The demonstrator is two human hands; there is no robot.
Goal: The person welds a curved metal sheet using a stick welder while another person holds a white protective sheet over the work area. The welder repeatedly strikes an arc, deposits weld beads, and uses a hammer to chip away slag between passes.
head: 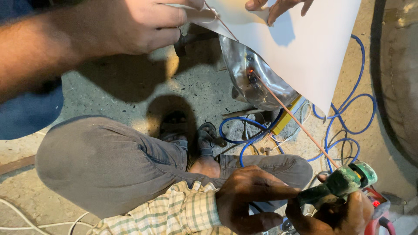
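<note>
My right hand (344, 215) grips a green rod holder (344, 182) at the lower right. My left hand (250, 198), in a plaid sleeve, closes on the holder's near end. A thin copper-coloured rod (296, 119) runs from the holder up to a shiny metal vessel (261, 87), where its tip glows orange. Another person's hand (143, 21) and fingers (278, 6) hold a white sheet (305, 48) over the vessel. My grey-trousered knees (100, 161) and sandalled feet (204, 139) are below.
Blue cable (348, 113) loops over the concrete floor to the right of the vessel. A yellow piece (287, 117) lies under the vessel. A red device with a lit lamp (376, 204) is at the bottom right. A large curved body (400, 65) fills the right edge.
</note>
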